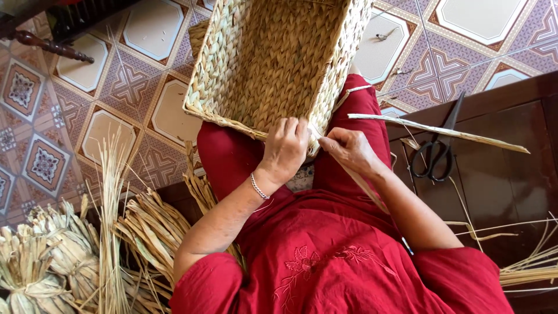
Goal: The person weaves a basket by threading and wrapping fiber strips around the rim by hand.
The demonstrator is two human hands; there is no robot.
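A rectangular woven straw basket rests tilted on my knees, its open side facing me. My left hand, with a silver bracelet at the wrist, grips the basket's near rim, fingers curled over the edge. My right hand sits just beside it at the rim's corner and pinches a flat dried straw strand. One part of the strand juts out to the right over the wooden bench; another part runs down along my forearm. I wear red clothes.
Black scissors lie on the dark wooden bench at my right. Loose straw strands cross the bench's near end. Bundles of dried straw lie on the patterned tile floor at my left. A dark wooden furniture leg stands top left.
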